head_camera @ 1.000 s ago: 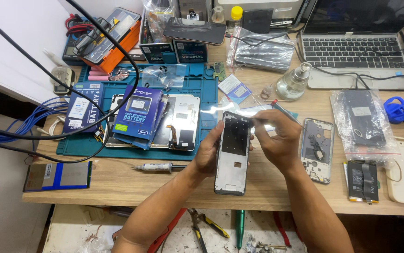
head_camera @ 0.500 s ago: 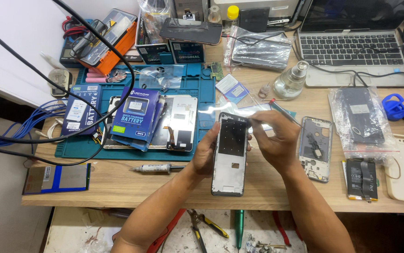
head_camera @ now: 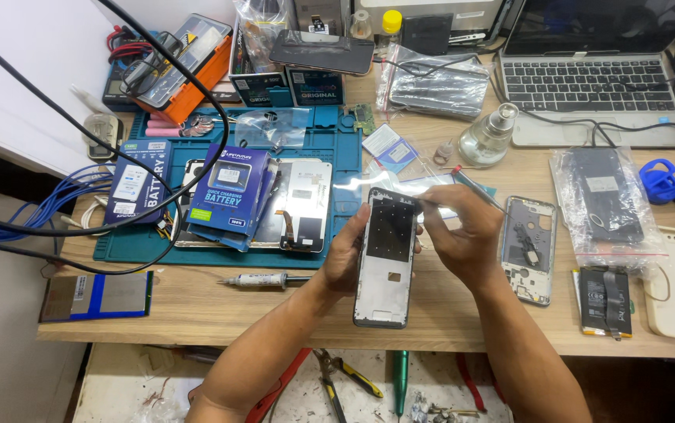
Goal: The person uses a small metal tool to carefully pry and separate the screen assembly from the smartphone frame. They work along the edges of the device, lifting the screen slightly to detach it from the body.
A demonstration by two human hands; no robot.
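Head camera: I am gripping a phone frame (head_camera: 385, 258) in my left hand (head_camera: 347, 254) while my right hand (head_camera: 463, 231) is pinching a screwdriver (head_camera: 474, 188) at its far end.

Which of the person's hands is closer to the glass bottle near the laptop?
Right. The right hand lies just below the glass bottle; the left hand is farther left, holding the phone frame.
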